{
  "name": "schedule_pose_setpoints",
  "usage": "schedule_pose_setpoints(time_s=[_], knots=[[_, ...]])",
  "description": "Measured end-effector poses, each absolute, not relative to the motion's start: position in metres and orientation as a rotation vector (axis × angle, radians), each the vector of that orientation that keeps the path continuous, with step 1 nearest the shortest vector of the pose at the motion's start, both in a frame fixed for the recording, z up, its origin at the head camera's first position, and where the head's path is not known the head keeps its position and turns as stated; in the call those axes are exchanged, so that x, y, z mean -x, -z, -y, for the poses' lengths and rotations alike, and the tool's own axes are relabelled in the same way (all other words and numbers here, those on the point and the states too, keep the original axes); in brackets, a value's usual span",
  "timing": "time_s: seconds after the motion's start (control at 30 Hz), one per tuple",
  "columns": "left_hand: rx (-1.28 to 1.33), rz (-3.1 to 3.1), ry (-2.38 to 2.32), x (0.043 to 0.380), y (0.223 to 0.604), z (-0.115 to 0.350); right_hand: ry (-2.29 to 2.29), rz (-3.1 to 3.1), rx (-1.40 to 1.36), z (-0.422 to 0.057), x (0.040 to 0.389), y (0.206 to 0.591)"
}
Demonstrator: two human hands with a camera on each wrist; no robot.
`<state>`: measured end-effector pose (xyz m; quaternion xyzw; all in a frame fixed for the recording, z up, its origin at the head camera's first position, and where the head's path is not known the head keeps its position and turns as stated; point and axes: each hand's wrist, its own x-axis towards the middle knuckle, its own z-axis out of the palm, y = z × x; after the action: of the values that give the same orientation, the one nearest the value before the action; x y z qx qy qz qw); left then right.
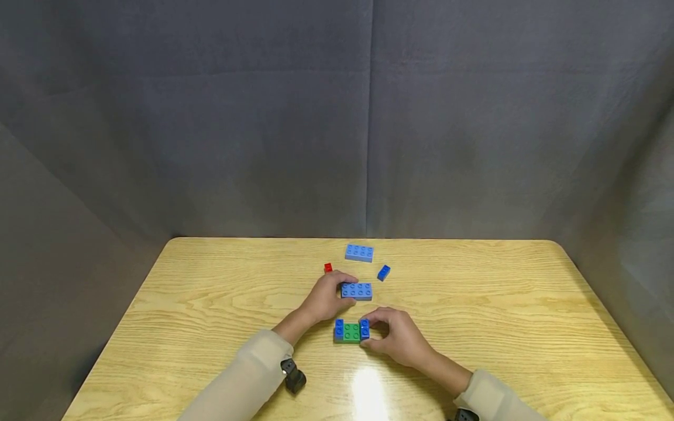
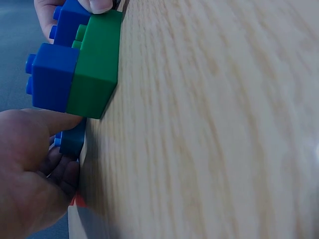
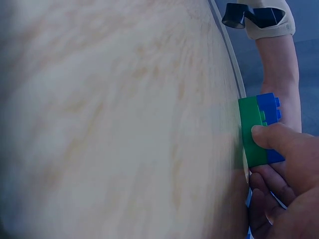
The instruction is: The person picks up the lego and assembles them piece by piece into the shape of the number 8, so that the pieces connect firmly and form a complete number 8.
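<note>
My left hand (image 1: 325,298) holds a light blue eight-stud toy brick (image 1: 356,291) by its left end, thumb in front and fingers behind. Nearer to me lies a green brick (image 1: 351,333) with a small dark blue brick (image 1: 339,328) on its left end and another dark blue brick (image 1: 365,329) on its right end. My right hand (image 1: 398,337) pinches that right end between thumb and fingers. In the right wrist view the thumb (image 3: 269,137) presses the green brick's side. The left wrist view shows the green brick's (image 2: 94,64) bottom edge close along the tabletop.
Behind my hands lie another light blue brick (image 1: 360,252), a small dark blue brick (image 1: 384,273) and a small red brick (image 1: 329,267), the red one just beyond the left fingers. The wooden table (image 1: 500,304) ends at a dark grey curtain (image 1: 263,146).
</note>
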<state>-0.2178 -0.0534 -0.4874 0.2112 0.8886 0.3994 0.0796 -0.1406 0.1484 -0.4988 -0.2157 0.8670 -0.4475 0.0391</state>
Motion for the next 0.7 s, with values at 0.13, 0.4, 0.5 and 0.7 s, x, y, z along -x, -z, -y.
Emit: schedule_pose_setpoints(time_s=[0.13,0.4,0.5,0.7], knots=[[-0.624,-2.661,-1.192,0.2174,0.4875,0.0535,1.363,-2.662,0.661,-0.1479,0.1405,0.4983],[-0.627,-2.663,-1.201,0.2183,0.4894,0.0534,1.357,-2.672,0.656,-0.1471,0.1398,0.4971],[-0.627,-2.662,-1.204,0.2183,0.4901,0.0535,1.36,-2.67,0.651,-0.1471,0.1394,0.4966],[-0.626,-2.649,-1.213,0.2172,0.4876,0.0555,1.36,-2.666,0.655,-0.1475,0.1394,0.4962]])
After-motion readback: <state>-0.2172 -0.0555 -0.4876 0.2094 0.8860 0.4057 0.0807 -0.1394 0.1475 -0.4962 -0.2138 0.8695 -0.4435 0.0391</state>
